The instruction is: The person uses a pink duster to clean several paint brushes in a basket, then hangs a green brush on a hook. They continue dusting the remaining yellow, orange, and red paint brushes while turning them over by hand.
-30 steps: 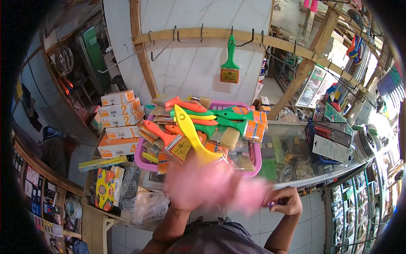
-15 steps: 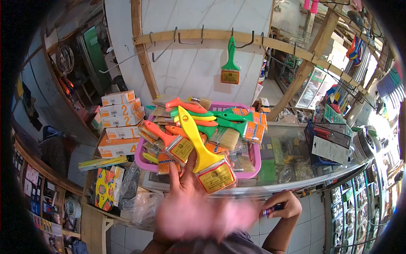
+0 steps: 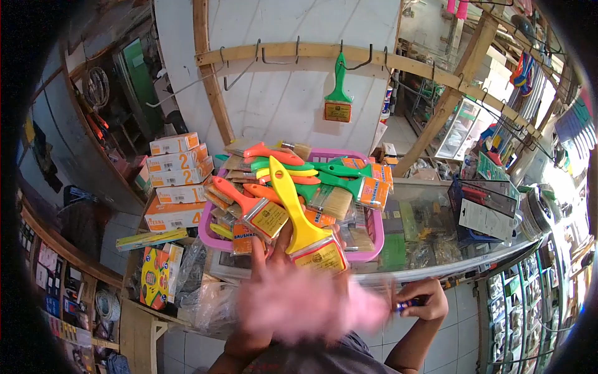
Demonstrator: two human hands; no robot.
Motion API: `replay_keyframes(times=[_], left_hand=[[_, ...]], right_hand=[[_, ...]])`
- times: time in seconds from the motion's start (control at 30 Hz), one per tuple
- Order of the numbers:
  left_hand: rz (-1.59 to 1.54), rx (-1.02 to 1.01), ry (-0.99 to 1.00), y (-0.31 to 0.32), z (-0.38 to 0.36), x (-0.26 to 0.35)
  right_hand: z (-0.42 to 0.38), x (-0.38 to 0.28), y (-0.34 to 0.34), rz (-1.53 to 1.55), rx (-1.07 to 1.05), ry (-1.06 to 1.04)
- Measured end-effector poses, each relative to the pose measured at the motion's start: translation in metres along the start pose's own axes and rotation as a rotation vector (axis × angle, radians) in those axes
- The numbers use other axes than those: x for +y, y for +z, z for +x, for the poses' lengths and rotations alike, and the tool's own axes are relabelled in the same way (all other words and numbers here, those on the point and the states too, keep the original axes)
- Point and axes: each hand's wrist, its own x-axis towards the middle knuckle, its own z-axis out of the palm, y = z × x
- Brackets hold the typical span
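White wall panel (image 3: 299, 100), crossed by a wooden rail (image 3: 280, 52) with wire hooks; one green brush (image 3: 338, 93) hung there. Below: glass counter (image 3: 402, 273), with a pink basket (image 3: 377, 240) of mixed paintbrushes on it. To the left: stacked boxes (image 3: 179, 179), white and orange.

Item, yellow paintbrush (image 3: 303, 230): large, labelled, its handle pointing up over the near side of the heap, its labelled end towards the person. It lay across the left hand (image 3: 277, 258), against the fingers, beside the orange-handled brush (image 3: 266, 218).

Item, left hand: two visible fingers spread, palm largely hidden behind pink blur. Whether the thumb pressed on the brush, could not tell.

Item, right hand (image 3: 428, 300): fingers pinched together on a short, dark handle (image 3: 408, 305), well to the right of the yellow paintbrush. Between the hands, a pink duster (image 3: 364, 308), by its look, smeared by motion and covering the label's lower edge.

Step, as judged: a wiping pass over the brush. Any further stroke called for a steady left hand and a loose right wrist.
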Motion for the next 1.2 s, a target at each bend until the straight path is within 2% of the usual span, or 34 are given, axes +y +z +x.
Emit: replay_keyframes(times=[0.03, 0.07, 0.1, 0.17, 0.2, 0.3, 0.33, 0.37, 0.43, 0.5, 0.53, 0.63, 0.67, 0.77, 0.8, 0.83, 0.9, 1.0, 1.1, 1.13, 1.2], left_hand=[[-0.003, -0.090, -0.017, 0.004, 0.004, 0.000], [0.053, 0.003, -0.057, 0.016, 0.000, 0.004], [0.059, 0.067, -0.027, 0.011, -0.003, 0.005], [0.064, 0.193, 0.032, -0.013, -0.012, 0.003], [-0.061, 0.070, 0.030, -0.012, -0.008, 0.004], [0.200, 0.085, -0.092, 0.008, -0.001, 0.008], [0.253, 0.067, -0.154, 0.013, 0.005, 0.014], [0.071, 0.139, -0.084, 0.009, 0.002, 0.011], [-0.294, 0.282, 0.057, 0.003, -0.002, 0.000], [0.268, 0.188, -0.118, 0.020, 0.001, 0.004], [0.232, 0.105, -0.100, 0.005, 0.000, 0.004], [-0.196, 0.226, 0.024, -0.002, -0.007, -0.001], [-0.212, 0.371, 0.039, -0.001, -0.009, -0.001], [0.035, 0.221, -0.048, -0.002, -0.004, 0.000], [0.069, 0.193, -0.053, -0.004, -0.004, 0.001], [0.055, 0.200, -0.027, -0.009, -0.006, 0.002], [-0.015, 0.248, 0.044, -0.025, -0.013, 0.003], [-0.190, 0.260, 0.033, -0.024, -0.012, 0.003], [-0.384, 0.252, -0.001, -0.009, -0.006, 0.002], [-0.210, 0.200, -0.012, -0.012, -0.007, 0.001], [0.067, 0.027, -0.076, -0.023, -0.003, 0.003]], right_hand=[[0.003, 0.000, -0.002, -0.063, -0.116, -0.128], [-0.004, 0.003, -0.001, 0.053, 0.012, -0.087], [-0.003, 0.012, 0.013, 0.210, 0.254, -0.140], [-0.003, -0.002, 0.013, 0.219, 0.276, 0.133], [-0.004, -0.005, 0.003, -0.047, 0.098, 0.249], [0.006, -0.001, -0.001, -0.035, -0.130, -0.068], [0.001, 0.012, 0.004, 0.143, 0.065, -0.142], [-0.003, 0.013, 0.002, 0.327, 0.104, -0.030], [-0.007, 0.001, 0.003, 0.099, 0.134, 0.187], [0.005, 0.006, 0.001, 0.000, -0.086, -0.081], [0.009, 0.008, 0.000, -0.053, -0.197, -0.218], [-0.001, 0.007, 0.013, 0.422, 0.221, 0.064], [-0.003, -0.002, 0.010, 0.281, 0.192, 0.197], [0.005, 0.001, 0.001, -0.073, -0.151, -0.051], [-0.004, 0.008, -0.004, 0.048, -0.037, -0.014], [-0.003, 0.018, 0.006, 0.176, 0.174, -0.100], [-0.007, 0.006, 0.006, 0.279, 0.238, 0.153], [0.009, 0.002, -0.006, -0.233, -0.233, -0.173], [-0.004, 0.010, 0.006, 0.316, 0.185, 0.059], [0.001, 0.003, 0.013, 0.355, 0.255, 0.111], [0.004, 0.006, 0.011, 0.035, 0.020, 0.046]])
